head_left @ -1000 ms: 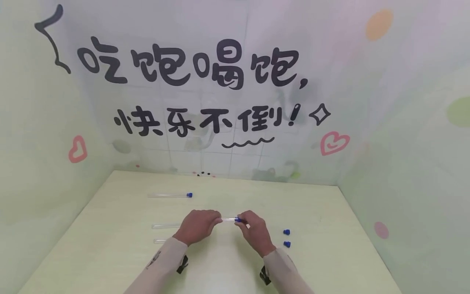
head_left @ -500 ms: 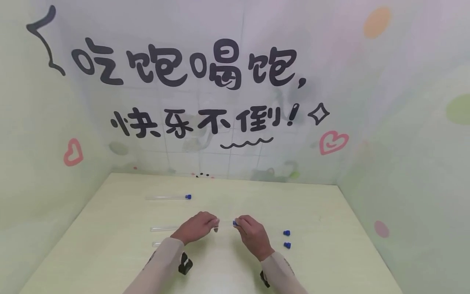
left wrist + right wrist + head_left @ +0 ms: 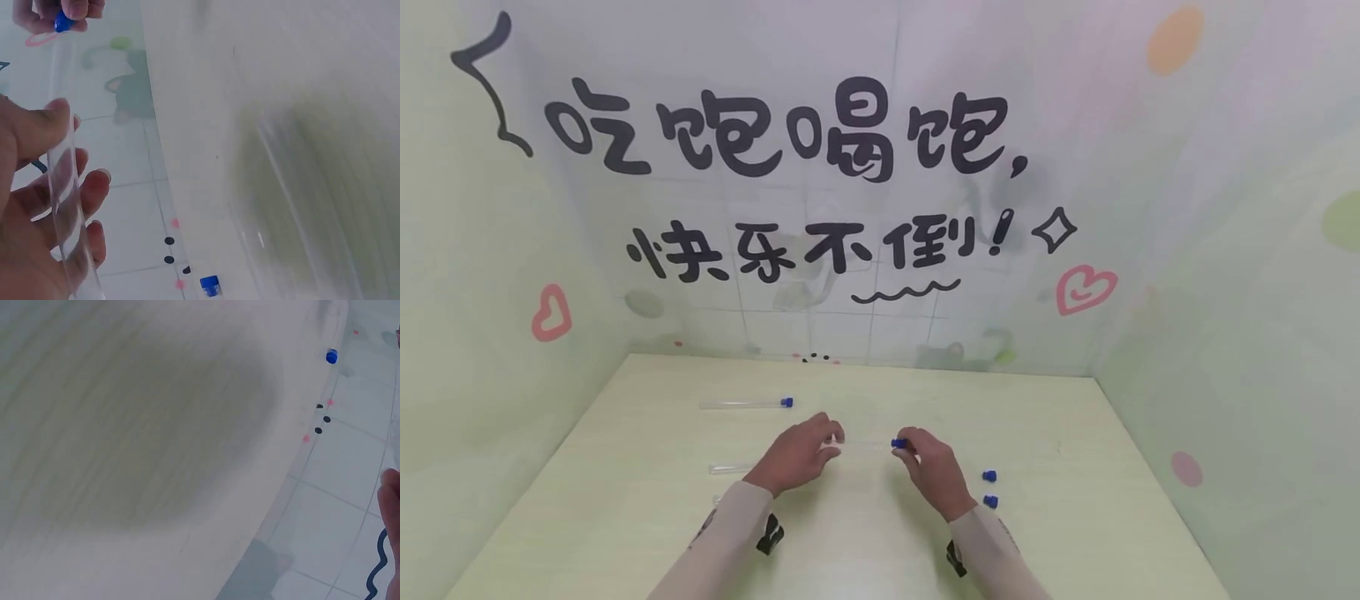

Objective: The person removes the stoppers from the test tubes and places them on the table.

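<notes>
One capped tube point(image 3: 741, 405) toward the surface's point(image 3: 857, 542) far edge looks done. The left hand point(image 3: 793, 457) grips a clear tube point(image 3: 64, 181), the right hand point(image 3: 934, 468) pinches a blue cap point(image 3: 898, 443) by its end; two loose caps point(image 3: 990, 477) seem left.

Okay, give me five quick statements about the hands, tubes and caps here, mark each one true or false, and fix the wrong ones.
1. The left hand holds a clear tube. True.
2. The right hand pinches a red cap. False: it pinches a blue cap.
3. Two loose blue caps lie on the table to the right of the right hand. True.
4. The capped tube at the back stands upright. False: it lies flat on the table.
5. In the head view, the left hand partly hides another clear tube. True.
</notes>
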A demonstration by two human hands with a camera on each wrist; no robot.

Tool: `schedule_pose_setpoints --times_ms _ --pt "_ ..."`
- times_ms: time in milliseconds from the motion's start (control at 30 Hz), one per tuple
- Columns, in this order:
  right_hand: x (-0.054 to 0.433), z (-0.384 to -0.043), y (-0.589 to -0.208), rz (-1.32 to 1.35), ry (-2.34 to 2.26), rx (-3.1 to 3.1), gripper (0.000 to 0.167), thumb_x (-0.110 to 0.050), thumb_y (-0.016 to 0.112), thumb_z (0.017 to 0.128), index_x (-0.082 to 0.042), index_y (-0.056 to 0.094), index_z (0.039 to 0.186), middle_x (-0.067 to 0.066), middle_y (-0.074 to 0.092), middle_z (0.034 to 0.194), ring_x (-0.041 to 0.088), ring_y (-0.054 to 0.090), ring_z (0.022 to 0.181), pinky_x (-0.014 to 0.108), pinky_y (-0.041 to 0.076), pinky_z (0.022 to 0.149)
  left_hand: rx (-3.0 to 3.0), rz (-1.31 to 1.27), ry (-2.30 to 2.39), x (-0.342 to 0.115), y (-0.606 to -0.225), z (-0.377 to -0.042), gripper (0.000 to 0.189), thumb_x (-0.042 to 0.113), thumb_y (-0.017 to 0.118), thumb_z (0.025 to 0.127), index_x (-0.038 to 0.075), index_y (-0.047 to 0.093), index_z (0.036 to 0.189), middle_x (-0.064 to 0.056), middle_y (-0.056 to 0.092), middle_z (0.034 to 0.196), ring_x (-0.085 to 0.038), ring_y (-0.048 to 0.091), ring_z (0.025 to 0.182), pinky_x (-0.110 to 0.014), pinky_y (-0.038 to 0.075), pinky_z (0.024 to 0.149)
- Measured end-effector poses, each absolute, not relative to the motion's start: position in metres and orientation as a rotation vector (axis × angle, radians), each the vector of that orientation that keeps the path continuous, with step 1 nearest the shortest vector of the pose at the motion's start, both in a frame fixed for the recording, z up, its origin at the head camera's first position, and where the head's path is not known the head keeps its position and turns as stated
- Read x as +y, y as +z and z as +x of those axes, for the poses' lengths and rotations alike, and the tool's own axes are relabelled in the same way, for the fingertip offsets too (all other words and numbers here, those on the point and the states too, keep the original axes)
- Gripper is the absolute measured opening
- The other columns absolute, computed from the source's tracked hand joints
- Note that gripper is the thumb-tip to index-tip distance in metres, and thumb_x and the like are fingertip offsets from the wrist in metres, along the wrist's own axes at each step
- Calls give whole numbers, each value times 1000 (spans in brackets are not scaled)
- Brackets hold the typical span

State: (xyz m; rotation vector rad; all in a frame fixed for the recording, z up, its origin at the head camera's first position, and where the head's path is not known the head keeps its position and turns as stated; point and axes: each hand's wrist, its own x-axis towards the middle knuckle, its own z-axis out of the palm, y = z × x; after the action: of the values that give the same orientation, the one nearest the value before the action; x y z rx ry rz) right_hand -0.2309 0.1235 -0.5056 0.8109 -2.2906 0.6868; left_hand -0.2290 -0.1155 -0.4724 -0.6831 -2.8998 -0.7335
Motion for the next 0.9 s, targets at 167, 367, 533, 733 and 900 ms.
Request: schedule_pose_setpoints --times_ms 167,367,533,733,900 --pt "142 -243 -506 745 634 -2297 21 -10 80 74 -10 66 90 -1 66 86 10 66 76 23 54 65 -2877 -620 -708 -135 -469 -241 11 12 68 87 11 64 98 1 54 90 -18 60 88 -38 49 75" --pt "182 -260 -508 594 587 -2394 18 -7 78 76 -7 68 90 3 68 85 13 66 70 25 52 60 -2891 -576 -728 -151 -473 -256 14 9 68 86 7 65 100 -2 56 92 -18 59 86 -35 50 74" --pt "212 -266 -506 417 594 -2633 11 -9 74 80 -7 71 91 7 71 87 16 65 70 31 51 60 -2946 -491 -705 -165 -480 -263 23 9 66 88 3 62 109 -4 58 90 -16 55 80 -38 47 75" --pt "232 -271 -504 308 594 -2774 13 -9 73 81 -4 72 93 11 71 93 21 67 75 35 53 63 -2932 -481 -453 -190 -493 -268 12 10 71 83 9 63 92 -2 59 84 -19 59 79 -42 45 71" --pt "238 -274 -510 283 584 -2862 10 -8 73 81 -5 73 91 9 72 90 18 66 70 32 51 60 -2957 -432 -355 -206 -505 -266 13 11 73 81 12 63 89 -2 58 80 -19 59 73 -38 43 63"
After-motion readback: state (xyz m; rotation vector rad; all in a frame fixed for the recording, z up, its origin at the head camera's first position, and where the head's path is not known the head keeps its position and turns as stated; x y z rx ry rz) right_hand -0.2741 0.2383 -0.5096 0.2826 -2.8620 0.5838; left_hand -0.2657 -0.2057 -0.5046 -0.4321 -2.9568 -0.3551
